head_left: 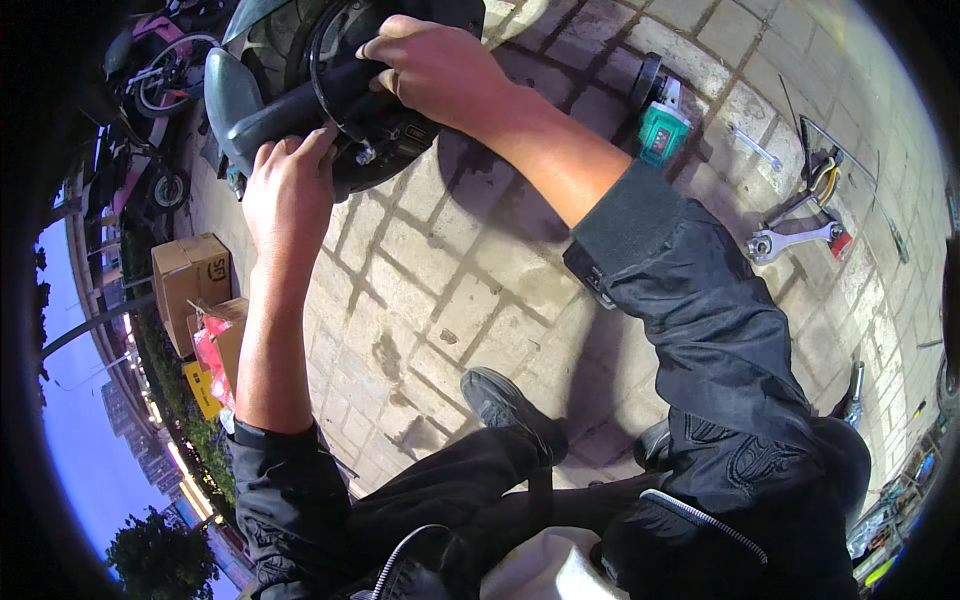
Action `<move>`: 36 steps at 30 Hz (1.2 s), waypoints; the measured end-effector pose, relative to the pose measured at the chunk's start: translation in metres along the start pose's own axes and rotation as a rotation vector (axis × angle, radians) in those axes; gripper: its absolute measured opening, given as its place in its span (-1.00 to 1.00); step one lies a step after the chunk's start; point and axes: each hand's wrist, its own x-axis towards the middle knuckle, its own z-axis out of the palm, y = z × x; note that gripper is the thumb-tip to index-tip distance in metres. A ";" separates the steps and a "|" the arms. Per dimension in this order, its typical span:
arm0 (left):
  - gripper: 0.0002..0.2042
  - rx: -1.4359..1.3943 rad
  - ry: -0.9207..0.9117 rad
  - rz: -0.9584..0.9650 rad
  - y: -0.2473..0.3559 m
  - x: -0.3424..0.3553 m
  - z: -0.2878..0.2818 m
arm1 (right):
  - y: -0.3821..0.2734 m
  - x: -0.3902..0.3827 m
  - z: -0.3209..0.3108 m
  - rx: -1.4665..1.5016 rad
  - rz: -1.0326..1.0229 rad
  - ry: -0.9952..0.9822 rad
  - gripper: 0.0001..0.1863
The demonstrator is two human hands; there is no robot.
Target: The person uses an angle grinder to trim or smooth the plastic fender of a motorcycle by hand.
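Left hand, fingers bent on black scooter bodywork, right hand, fingers curled against it, cannot tell if pinching, teal angle grinder on paving

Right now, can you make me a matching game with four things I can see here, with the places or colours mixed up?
Things:
1. Left hand
2. Power tool
3. Big cardboard box
4. Sleeves

Places and colours:
A. Brown, over on the left side of the picture
B. Black, on both arms
C. Fingers at the dark vehicle part
D. Teal body, lying on the paving

Right pairs: 1-C, 2-D, 3-A, 4-B.
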 end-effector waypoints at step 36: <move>-0.74 -0.168 0.033 -0.098 -0.003 0.002 0.003 | -0.010 -0.001 0.003 -0.146 0.031 0.056 -0.73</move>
